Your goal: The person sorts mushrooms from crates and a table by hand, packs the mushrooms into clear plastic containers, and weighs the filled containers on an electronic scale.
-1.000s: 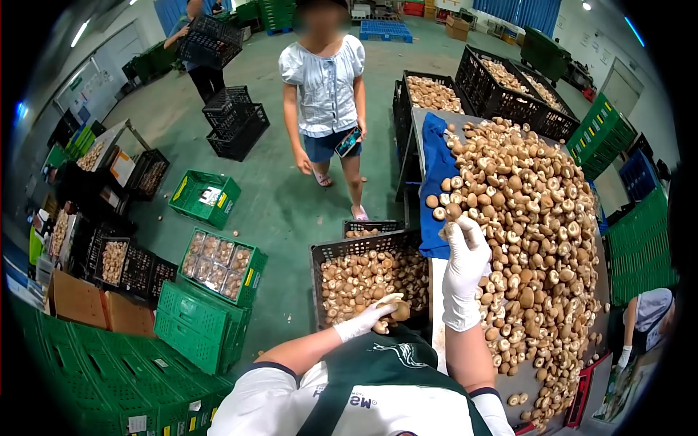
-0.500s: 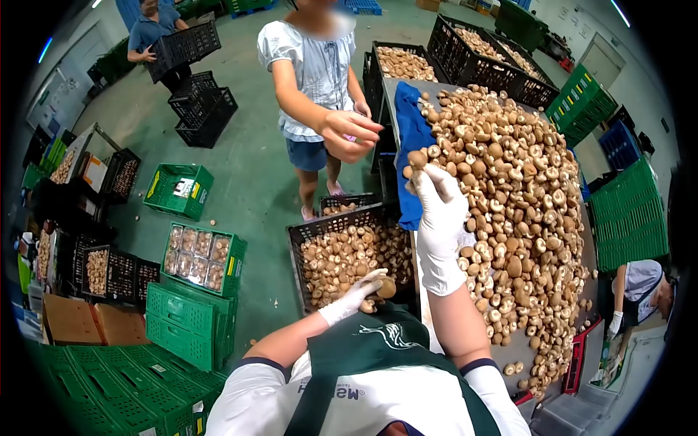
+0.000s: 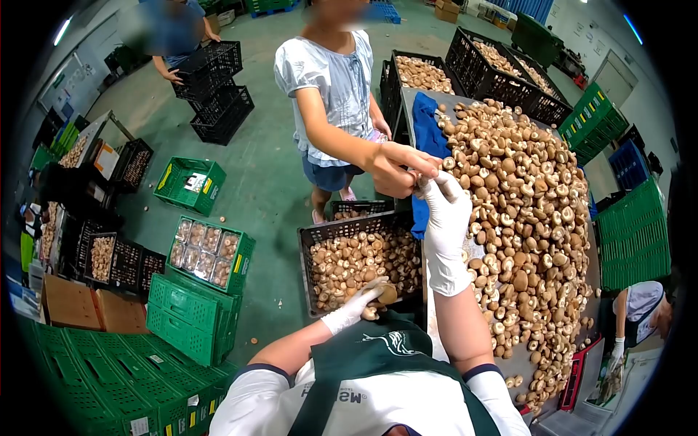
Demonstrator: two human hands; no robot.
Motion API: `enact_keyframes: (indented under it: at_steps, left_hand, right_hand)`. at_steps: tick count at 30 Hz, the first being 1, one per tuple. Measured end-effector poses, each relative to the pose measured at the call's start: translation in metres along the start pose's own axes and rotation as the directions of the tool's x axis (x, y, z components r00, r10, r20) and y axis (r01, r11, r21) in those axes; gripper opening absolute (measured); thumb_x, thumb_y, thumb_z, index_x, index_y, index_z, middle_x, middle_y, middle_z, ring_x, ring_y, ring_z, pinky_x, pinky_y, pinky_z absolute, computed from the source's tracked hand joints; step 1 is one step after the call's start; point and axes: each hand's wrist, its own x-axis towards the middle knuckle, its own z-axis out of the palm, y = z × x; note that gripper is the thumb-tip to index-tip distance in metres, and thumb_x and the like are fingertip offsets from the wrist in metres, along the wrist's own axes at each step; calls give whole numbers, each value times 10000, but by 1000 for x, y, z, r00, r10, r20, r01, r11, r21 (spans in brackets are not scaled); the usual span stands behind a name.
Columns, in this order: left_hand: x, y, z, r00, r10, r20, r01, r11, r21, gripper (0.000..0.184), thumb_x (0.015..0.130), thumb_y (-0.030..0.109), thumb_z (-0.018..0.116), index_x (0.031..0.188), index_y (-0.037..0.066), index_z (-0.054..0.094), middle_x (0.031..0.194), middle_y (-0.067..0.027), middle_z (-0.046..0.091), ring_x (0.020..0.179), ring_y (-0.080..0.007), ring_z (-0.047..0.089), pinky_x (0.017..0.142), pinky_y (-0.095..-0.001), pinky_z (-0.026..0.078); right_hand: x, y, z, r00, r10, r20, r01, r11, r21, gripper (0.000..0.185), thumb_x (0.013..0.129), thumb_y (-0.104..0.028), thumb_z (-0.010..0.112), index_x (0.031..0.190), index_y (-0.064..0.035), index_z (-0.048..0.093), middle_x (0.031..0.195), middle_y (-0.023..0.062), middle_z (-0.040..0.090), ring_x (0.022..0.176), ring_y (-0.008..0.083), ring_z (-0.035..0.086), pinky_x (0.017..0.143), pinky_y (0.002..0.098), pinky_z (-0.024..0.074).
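My left hand (image 3: 358,304), in a white glove, is closed around mushrooms (image 3: 387,293) near the front edge of a black crate (image 3: 307,265) of mushrooms. My right hand (image 3: 445,207), also gloved in white, is raised at the left edge of the mushroom table, its fingertips pinched. Another person's bare hand (image 3: 396,168) meets those fingertips; the mushroom between them is mostly hidden by fingers. A large heap of mushrooms (image 3: 523,211) covers the table beside my right hand, and a blue cloth (image 3: 427,131) lies along its edge.
A person in a light blouse (image 3: 331,94) stands across the crate. Another person (image 3: 178,36) holds black crates (image 3: 211,69) at the back left. Green crates (image 3: 193,312) stand at the left. Full black crates (image 3: 472,62) are beyond the table. A co-worker (image 3: 640,312) is at far right.
The person in the blouse has come closer and reached a hand to my right fingertips, where the mushroom was visible before. The person at the back left has lowered a black crate onto the stack.
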Motion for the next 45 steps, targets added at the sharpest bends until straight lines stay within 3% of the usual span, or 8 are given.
enact_keyframes:
  at_steps: [4,13,22,26,31,34,44,45]
  left_hand:
    - [-8,1,6,998,-32,-61,30,999,-40,518,1012,285,490,1492,163,339,1244,-91,612,841,-167,676,518,-236,556]
    - [-14,-5,3,998,-40,-48,36,996,-79,480,1001,325,522,1456,217,415,1311,-66,558,800,-157,655,539,-221,519]
    - [0,-1,4,994,-112,11,112,976,-185,504,996,406,493,1468,275,376,1189,-95,625,805,-174,645,563,-261,532]
    - [5,-3,20,984,-181,2,178,968,-178,483,1005,393,477,1464,278,380,1215,-91,616,791,-177,641,558,-260,534]
    - [15,-14,34,973,-230,24,231,965,-124,479,1001,356,506,1457,261,397,1215,-59,612,777,-169,645,541,-246,521]
    - [17,-15,46,970,-242,24,244,965,-96,502,983,362,542,1451,237,411,1120,-62,611,757,-154,640,524,-254,511]
    - [13,-9,54,965,-263,-5,261,960,-101,490,972,364,564,1428,239,437,971,-55,620,700,-145,627,490,-237,471]
    - [21,-21,38,955,-283,90,293,948,-124,484,1007,401,499,1447,230,390,1132,-116,628,769,-171,648,505,-224,494]
  right_hand:
    - [-1,1,1,998,65,-23,-64,997,43,172,954,-118,637,1043,24,673,933,29,671,828,82,590,754,223,472]
    - [-2,1,9,997,57,-41,-55,997,48,243,961,-107,604,1153,25,670,977,45,684,819,95,617,747,208,481]
    - [-95,85,-123,980,-54,-193,-44,882,-470,208,965,-47,559,1138,23,652,1079,80,664,962,154,623,887,269,491]
    - [-180,99,-203,974,-105,-200,-135,437,-889,265,892,-73,615,1152,-31,652,1165,134,623,1113,279,562,997,382,420]
    - [-274,93,-257,959,-41,-280,-282,-57,-958,496,808,-160,714,1289,-117,599,1352,139,516,1265,350,442,1090,472,315]
    - [-299,88,-279,914,-68,-399,-396,52,-917,625,802,-185,735,1374,-75,509,1343,158,520,1229,351,467,1059,448,358]
    - [-320,85,-308,837,-183,-516,-493,158,-856,447,859,-99,644,1295,-32,569,1290,168,536,1219,346,481,1055,436,368]
    - [-325,87,-312,839,-206,-504,-476,170,-863,448,859,-92,640,1297,-31,569,1289,172,534,1219,347,479,1060,439,364]
